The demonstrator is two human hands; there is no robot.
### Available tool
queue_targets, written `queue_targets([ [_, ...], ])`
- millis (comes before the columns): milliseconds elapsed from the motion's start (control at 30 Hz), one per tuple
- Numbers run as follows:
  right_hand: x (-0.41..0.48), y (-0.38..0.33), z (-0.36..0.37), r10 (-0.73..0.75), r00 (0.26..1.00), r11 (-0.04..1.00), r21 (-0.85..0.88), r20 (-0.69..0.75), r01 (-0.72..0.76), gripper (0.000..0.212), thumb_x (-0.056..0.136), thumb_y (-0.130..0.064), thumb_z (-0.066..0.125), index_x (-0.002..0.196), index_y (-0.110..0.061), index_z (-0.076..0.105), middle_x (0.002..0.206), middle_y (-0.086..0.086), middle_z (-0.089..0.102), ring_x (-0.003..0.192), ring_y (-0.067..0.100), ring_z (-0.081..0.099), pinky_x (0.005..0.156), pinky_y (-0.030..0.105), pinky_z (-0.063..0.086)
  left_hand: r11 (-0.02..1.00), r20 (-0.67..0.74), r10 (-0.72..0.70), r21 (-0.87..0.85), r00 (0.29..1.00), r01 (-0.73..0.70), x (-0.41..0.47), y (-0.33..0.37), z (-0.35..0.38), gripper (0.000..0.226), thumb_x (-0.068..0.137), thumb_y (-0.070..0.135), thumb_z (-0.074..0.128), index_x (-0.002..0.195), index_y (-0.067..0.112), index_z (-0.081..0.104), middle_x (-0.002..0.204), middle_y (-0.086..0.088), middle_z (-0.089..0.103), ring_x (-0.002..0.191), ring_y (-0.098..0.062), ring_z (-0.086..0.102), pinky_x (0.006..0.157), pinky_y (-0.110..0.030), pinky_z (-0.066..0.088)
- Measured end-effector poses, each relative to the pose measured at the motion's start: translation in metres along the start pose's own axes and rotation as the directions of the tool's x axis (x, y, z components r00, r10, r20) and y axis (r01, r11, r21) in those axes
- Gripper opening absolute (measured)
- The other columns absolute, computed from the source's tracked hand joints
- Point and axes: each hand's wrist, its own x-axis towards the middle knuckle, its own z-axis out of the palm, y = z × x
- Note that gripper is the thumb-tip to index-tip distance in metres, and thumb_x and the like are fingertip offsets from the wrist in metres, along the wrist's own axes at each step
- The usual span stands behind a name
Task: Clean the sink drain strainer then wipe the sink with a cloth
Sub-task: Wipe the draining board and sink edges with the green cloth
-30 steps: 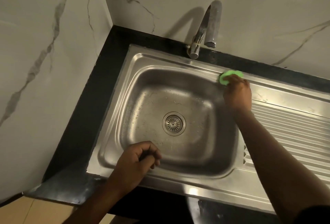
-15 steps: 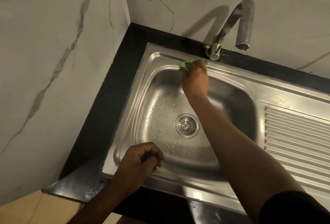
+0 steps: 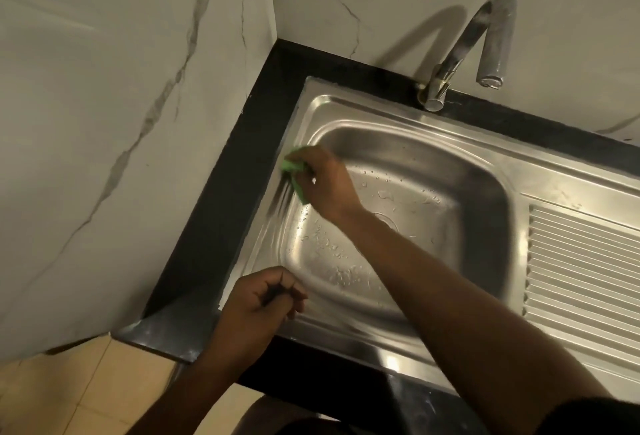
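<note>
Head view: right hand (image 3: 327,181) grips green cloth (image 3: 292,167) against sink (image 3: 398,115) rim.

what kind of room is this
Most likely a home kitchen corner: a stainless steel sink with a ribbed drainboard, a tap behind it, and a dark countertop against marble-look walls.

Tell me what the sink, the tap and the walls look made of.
Sink: likely stainless steel, brushed sheen with soft reflections. Tap: metal, seemingly chromed, shiny but spotted. Walls: marble or marble-look tile, white with grey veins; cannot tell which.
</note>
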Motion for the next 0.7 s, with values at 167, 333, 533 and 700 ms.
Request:
queue_targets([
  [167,-0.080,-0.026,0.014,-0.126,0.971,0.986,0.131,0.203,0.101,0.027,0.089,0.008,0.069,0.113,-0.003,0.078,0.117,0.016,0.071,0.110,0.028,0.070,0.098,0.039,0.057,0.995,-0.022,0.066,0.082,0.998,-0.064,-0.008,0.010,0.000,0.051,0.091,-0.019,0.053,0.078,0.025,0.077,0.078,-0.010,0.076,0.073,-0.020,0.072,0.068,-0.022,0.057],
  [333,-0.119,-0.056,0.012,-0.088,0.850,0.990,0.138,0.519,0.018,0.003,0.083,0.016,0.070,0.083,0.014,0.071,0.085,0.030,0.071,0.085,0.037,0.070,0.085,0.045,0.058,0.982,-0.048,0.121,0.154,0.991,-0.112,-0.018,0.018,0.014,0.042,0.096,-0.009,0.057,0.083,0.026,0.076,0.079,-0.006,0.075,0.070,-0.019,0.071,0.068,-0.028,0.059],
  [533,-0.172,-0.053,-0.015,0.143,0.830,0.986,-0.005,0.540,-0.167,0.030,0.088,0.008,0.070,0.060,0.000,0.061,0.064,0.016,0.063,0.075,0.036,0.064,0.075,0.033,0.050,0.980,0.064,0.137,0.139,0.988,-0.145,-0.030,0.022,0.026,0.044,0.094,-0.012,0.054,0.084,0.025,0.077,0.080,-0.008,0.076,0.068,-0.020,0.070,0.066,-0.029,0.059],
  [700,-0.217,-0.032,-0.072,0.143,0.874,0.989,-0.092,0.464,-0.113,0.022,0.090,-0.005,0.073,0.112,-0.002,0.074,0.110,0.018,0.074,0.100,0.031,0.068,0.088,0.032,0.048,0.976,0.153,0.178,0.096,0.972,-0.194,-0.032,0.035,0.051,0.029,0.083,0.004,0.054,0.082,0.022,0.077,0.077,-0.012,0.075,0.065,-0.017,0.067,0.062,-0.021,0.055],
])
